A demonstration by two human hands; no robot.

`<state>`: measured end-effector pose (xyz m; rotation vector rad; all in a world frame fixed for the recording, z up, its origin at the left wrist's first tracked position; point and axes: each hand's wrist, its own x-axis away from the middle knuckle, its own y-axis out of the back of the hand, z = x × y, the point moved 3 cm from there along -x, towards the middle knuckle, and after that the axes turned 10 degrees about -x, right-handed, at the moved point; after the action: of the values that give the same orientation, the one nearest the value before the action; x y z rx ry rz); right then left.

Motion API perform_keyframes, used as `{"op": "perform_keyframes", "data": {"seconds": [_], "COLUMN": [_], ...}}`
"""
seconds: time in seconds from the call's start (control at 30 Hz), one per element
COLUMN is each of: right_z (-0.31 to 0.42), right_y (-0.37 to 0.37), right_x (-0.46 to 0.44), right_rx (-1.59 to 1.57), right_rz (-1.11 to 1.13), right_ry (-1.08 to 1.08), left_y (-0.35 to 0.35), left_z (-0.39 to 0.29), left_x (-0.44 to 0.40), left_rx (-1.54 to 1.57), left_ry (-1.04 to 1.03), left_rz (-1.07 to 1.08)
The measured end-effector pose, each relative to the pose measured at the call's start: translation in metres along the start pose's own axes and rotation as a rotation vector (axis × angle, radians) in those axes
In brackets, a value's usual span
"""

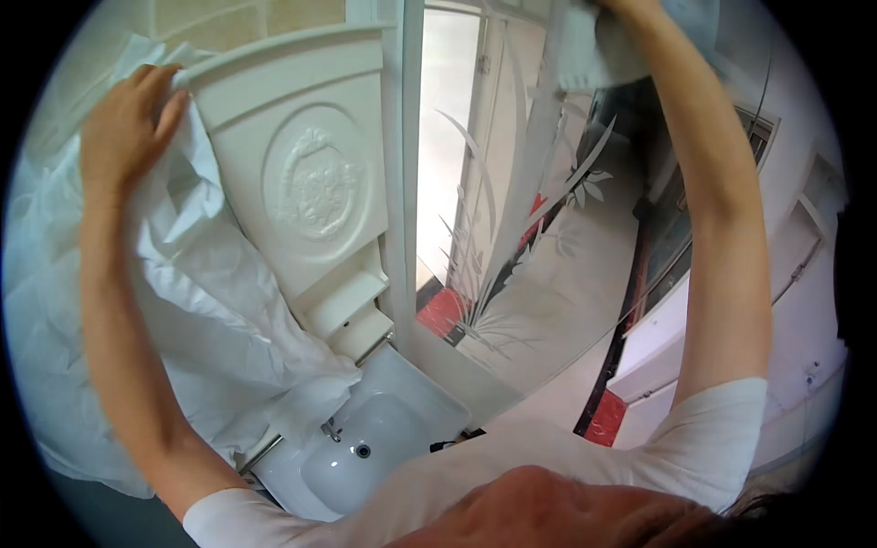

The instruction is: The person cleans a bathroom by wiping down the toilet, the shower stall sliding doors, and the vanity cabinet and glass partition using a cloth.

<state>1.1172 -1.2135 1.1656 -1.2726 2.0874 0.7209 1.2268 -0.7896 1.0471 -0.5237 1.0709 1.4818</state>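
My left hand [128,137] is raised at the upper left corner of a white panel [242,137] with an oval floral relief. Its fingers curl over a white sheet [210,265] at that corner, the thumb lying apart against the folds. The sheet hangs in creases down beside the panel. My right hand [628,5] reaches up to the top edge of the view, where its fingers are cut off. Just below it is a blurred pale cloth-like thing [580,55], in front of glass [548,301] bearing a frosted plant design.
A white washbasin [402,416] with a small tap [332,429] lies below the panel. White shelves [343,297] sit between panel and basin. A bright doorway [448,119] shows behind the glass, and red patches [443,310] mark the floor.
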Motion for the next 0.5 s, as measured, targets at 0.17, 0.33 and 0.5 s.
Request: {"op": "perform_keyframes", "data": {"seconds": [0.17, 0.33, 0.5], "right_z": [0.028, 0.046, 0.049], "right_y": [-0.008, -0.027, -0.057], "right_x": [0.024, 0.022, 0.013], "right_rx": [-0.105, -0.182, -0.156], "right_rz": [0.094, 0.091, -0.010], "right_ry": [-0.014, -0.042, -0.131], "left_y": [0.013, -0.004, -0.047], "left_z": [-0.016, -0.111, -0.148], "left_x": [-0.024, -0.103, -0.129], "left_rx": [-0.178, -0.049, 0.228], "left_ry": [0.290, 0.183, 0.211], "left_rz": [0.132, 0.154, 0.357]}}
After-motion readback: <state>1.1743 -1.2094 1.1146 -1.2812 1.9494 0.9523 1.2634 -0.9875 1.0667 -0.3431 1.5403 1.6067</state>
